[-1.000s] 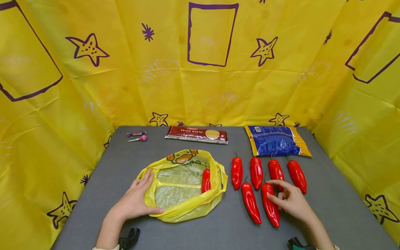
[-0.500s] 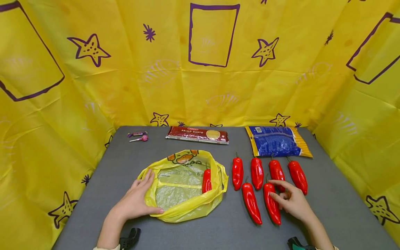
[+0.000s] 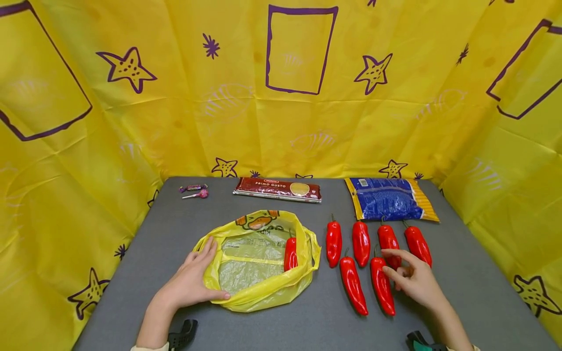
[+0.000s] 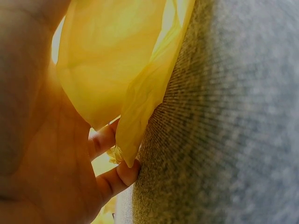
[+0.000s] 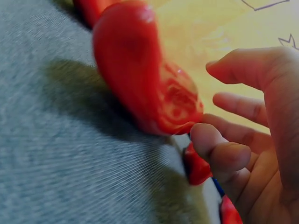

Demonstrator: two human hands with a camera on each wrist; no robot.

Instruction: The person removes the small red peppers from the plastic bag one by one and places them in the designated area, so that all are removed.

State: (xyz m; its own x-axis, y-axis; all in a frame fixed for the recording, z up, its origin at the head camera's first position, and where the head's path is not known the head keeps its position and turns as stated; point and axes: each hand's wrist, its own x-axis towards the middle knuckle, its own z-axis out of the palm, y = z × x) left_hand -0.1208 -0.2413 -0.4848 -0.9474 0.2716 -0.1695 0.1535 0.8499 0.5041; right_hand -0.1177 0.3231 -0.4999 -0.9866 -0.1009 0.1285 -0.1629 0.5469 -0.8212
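A yellow plastic bag (image 3: 272, 287) lies with its mouth spread wide, a red pepper (image 3: 290, 254) inside at its right. My left hand (image 3: 189, 282) rests along the bag's left rim, thumb at the front edge and fingers extended. In the left wrist view, the yellow plastic (image 4: 112, 60) lies against the palm. Beside the front right pepper (image 3: 383, 287) is my right hand (image 3: 417, 280), thumb and fingers parted. The right wrist view shows this hand (image 5: 252, 126) close to a red pepper (image 5: 131, 60) without gripping it.
Another front pepper (image 3: 353, 287) and a row of several more, including one at its left end (image 3: 333, 243), lie right of the bag. Behind are a blue-and-yellow packet (image 3: 388, 199), a brown Primo Gusto packet (image 3: 277, 189), a lollipop (image 3: 201, 194) and a wrapped candy (image 3: 193, 187).
My right hand has let go of the front right pepper and drawn slightly away to the right. That pepper shifted a little up and right. The left hand stays at the bag.
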